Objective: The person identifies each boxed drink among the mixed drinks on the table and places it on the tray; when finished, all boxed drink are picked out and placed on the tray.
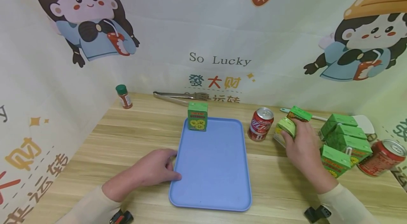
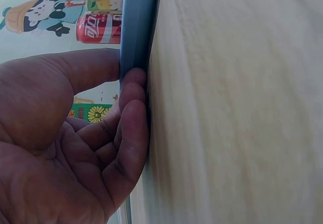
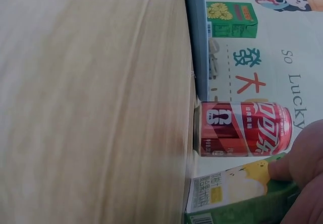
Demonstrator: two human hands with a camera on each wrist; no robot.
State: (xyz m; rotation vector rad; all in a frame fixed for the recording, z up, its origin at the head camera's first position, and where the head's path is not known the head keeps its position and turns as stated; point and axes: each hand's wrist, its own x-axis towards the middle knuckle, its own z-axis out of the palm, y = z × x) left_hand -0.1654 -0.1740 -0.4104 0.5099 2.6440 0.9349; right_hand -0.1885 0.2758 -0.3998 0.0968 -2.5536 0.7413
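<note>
My left hand (image 1: pixel 155 168) pinches the left rim of a blue tray (image 1: pixel 213 171), thumb over the edge and fingers against its outer side in the left wrist view. On the tray's far left corner stands a green drink carton (image 1: pixel 197 119) with yellow flowers. Off to the right, my right hand (image 1: pixel 303 146) grips a lighter green and yellow drink carton (image 1: pixel 286 127). That carton leans slightly in the right wrist view, its printed base end (image 3: pixel 206 191) close to the table. A red cola can (image 1: pixel 260 125) stands between this carton and the tray.
Several green cartons (image 1: pixel 348 130) cluster at the right, beside another red can (image 1: pixel 381 157). Behind my right hand is a further green-topped pack (image 1: pixel 299 113) near a white-headed utensil (image 1: pixel 365 124). Metal tongs (image 1: pixel 178 96) and a green-capped shaker (image 1: pixel 124 96) lie along the back.
</note>
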